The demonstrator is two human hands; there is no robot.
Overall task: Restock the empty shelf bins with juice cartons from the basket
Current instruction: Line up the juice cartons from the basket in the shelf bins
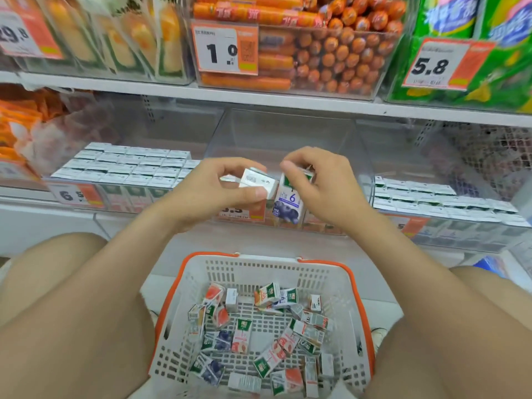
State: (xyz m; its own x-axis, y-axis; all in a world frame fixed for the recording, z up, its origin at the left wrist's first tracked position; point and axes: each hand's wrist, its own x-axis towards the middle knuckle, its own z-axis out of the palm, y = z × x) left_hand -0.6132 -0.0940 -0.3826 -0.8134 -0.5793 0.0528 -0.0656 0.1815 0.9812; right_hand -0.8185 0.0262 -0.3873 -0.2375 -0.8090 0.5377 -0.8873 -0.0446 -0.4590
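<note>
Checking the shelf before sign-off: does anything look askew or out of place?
The middle bin looks nearly bare between the packed left bin and right bin; cartons in the basket lie jumbled. No spill or damage shows.

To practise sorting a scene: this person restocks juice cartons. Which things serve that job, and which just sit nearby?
Job: left hand, sideways carton, right hand, blueberry carton, basket, loose cartons, clear middle bin.
Nearby: sausages, green packs, 1.0 price tag.
</note>
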